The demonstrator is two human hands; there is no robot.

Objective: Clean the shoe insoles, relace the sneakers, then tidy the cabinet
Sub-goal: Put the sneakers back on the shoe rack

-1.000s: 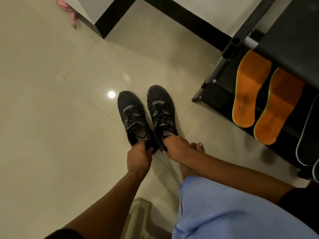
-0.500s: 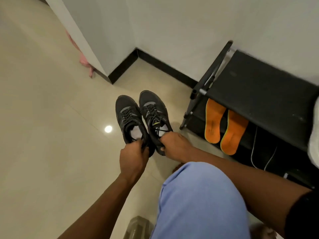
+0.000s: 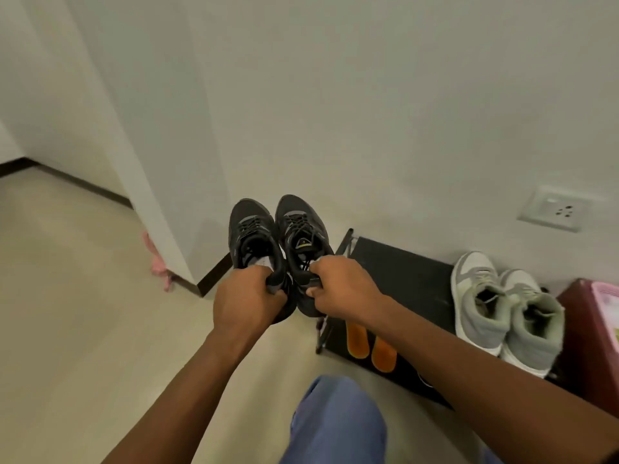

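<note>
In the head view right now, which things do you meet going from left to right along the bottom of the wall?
Pink cloth → black sneakers, one in each hand → black shoe rack → grey and white sneakers on the rack → dark red box.

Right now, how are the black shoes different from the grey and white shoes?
The black sneakers are dark and low; the grey and white sneakers are pale with taller collars. The black sneakers are held up, one in each hand; the grey and white sneakers stand on the black rack. Both are pairs, side by side.
</note>
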